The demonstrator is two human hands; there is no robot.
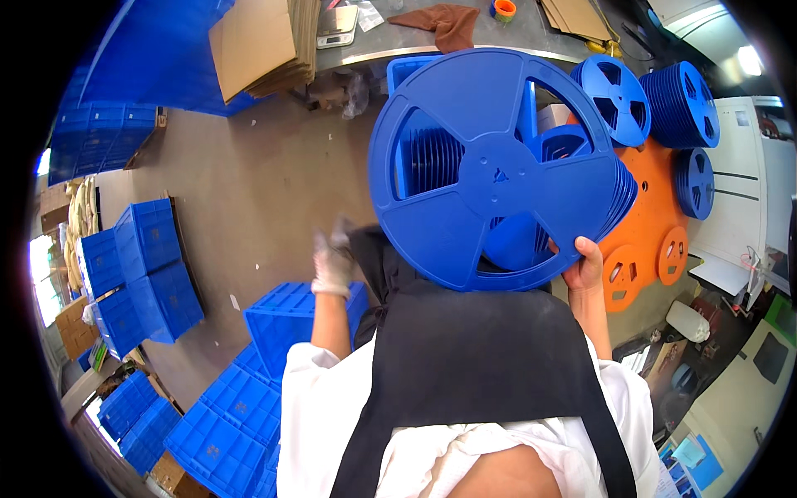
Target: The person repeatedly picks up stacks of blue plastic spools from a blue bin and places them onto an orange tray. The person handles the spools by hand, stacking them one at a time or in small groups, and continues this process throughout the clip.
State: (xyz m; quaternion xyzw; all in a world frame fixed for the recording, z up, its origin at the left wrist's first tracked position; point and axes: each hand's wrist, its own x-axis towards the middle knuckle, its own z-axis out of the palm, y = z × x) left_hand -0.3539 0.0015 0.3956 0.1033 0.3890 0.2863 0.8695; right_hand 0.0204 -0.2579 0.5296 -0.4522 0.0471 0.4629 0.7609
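The right hand grips a stack of large blue plastic reels by its lower right edge, thumb on the front face, holding it up in front of the chest so the spoked front reel faces the camera. The left hand, in a light glove, hangs free at the left side, loosely curled and holding nothing that can be seen.

By the look of it, the step in hand is carrying or sorting these reels: the stack is lifted clear and not resting on anything. Setting it down would call for a steadying second hand, since one-sided grip on a wide stack lets it tip or fan apart.

Behind the stack sit an open blue crate, more blue reels standing on edge, and orange reels lying low to the right. Blue crates crowd the floor at the left, just beside the legs. The surface at the top carries cardboard, a small scale and a brown cloth.
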